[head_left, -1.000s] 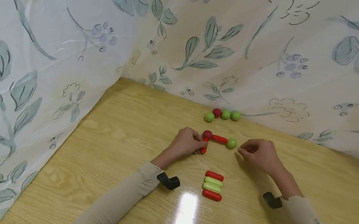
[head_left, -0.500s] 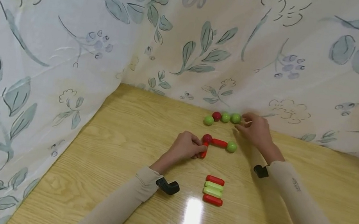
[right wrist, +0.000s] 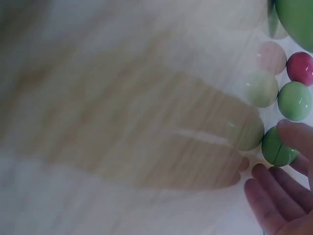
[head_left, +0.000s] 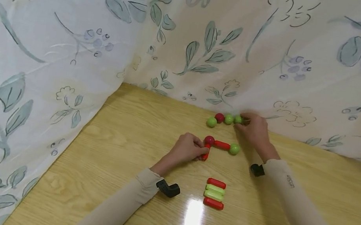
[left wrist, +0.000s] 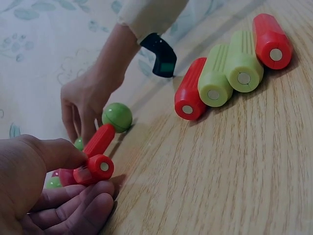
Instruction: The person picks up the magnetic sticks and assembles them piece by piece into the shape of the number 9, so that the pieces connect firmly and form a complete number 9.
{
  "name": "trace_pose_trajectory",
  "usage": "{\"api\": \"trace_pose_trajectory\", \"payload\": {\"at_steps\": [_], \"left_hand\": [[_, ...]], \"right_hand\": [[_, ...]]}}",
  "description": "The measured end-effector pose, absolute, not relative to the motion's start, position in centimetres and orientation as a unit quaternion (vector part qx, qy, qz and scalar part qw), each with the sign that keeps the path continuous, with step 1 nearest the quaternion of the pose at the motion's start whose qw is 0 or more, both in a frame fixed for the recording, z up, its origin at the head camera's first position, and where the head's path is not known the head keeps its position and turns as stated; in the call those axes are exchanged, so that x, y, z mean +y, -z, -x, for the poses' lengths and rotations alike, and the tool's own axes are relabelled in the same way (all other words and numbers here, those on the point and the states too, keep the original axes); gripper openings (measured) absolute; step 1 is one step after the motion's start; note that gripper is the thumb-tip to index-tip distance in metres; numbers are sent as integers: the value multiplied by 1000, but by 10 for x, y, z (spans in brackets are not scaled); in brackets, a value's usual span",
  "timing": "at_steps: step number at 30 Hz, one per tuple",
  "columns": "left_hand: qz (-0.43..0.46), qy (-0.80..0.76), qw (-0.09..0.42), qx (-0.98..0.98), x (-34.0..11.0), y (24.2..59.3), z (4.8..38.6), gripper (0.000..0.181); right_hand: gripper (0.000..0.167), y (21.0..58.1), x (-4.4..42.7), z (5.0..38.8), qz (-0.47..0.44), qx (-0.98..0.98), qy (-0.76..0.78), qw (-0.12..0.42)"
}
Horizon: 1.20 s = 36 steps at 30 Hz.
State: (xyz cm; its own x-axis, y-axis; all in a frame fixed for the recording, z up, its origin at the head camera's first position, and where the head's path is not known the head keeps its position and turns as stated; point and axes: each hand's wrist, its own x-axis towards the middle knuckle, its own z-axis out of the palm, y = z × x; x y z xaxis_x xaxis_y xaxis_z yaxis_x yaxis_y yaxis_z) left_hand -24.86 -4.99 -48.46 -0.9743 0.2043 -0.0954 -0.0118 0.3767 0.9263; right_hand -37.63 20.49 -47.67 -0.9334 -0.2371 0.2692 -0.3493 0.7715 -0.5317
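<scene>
**Q:** Which piece is held, and where does it lie?

**A:** The near red rod (left wrist: 100, 169) is pinched between the thumb and fingers of the left hand (head_left: 184, 147), low over the wood-grained worktop (head_left: 117, 149). A pale disc, probably a magnet, is shown on its near end. Its far end is met by a crimson ball (head_left: 209, 140), from which a second red rod (head_left: 222, 145) is extended rightward to a green ball (head_left: 234, 149).

**Q:** And the right hand (head_left: 254, 131)?

**A:** The rightmost green ball (right wrist: 277, 147) of the rear group is gripped there: the thumb is laid over it, and a finger is partly hidden behind.

**Q:** How is this grip best managed?

**A:** The ball should be taken around its widest part and drawn rightward before being raised, so that the neighbouring middle green ball (head_left: 229, 118), the rear crimson ball (head_left: 219, 118) and the leftmost green ball (head_left: 212, 122) are left undisturbed. The near red rod should meanwhile be steadied lightly; if it were twisted, the corner might be parted.

**Q:** What is found farther out?

**A:** Nearer the person, four rods (head_left: 215, 189) are laid side by side, two yellow-green between two red. Behind the worktop, a floral cloth (head_left: 270, 44) is hung.
</scene>
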Motion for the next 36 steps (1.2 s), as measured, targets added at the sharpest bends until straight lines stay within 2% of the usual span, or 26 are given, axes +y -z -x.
{"api": "trace_pose_trajectory", "payload": {"at_steps": [4,13,20,26,36], "left_hand": [[-63,-555,99,823,-46,485,248,15],[-51,-565,96,818,-49,484,250,15],[-37,-566,87,819,-53,488,254,15],[-38,-564,86,820,-52,490,255,16],[-35,-571,95,814,-44,489,255,17]], "right_hand": [[32,473,210,372,-150,-937,-300,97],[31,467,223,343,-144,-933,-306,124],[35,467,233,303,-140,-915,-363,107],[34,469,230,259,-163,-905,-375,115],[31,476,204,218,-202,-882,-424,36]]}}
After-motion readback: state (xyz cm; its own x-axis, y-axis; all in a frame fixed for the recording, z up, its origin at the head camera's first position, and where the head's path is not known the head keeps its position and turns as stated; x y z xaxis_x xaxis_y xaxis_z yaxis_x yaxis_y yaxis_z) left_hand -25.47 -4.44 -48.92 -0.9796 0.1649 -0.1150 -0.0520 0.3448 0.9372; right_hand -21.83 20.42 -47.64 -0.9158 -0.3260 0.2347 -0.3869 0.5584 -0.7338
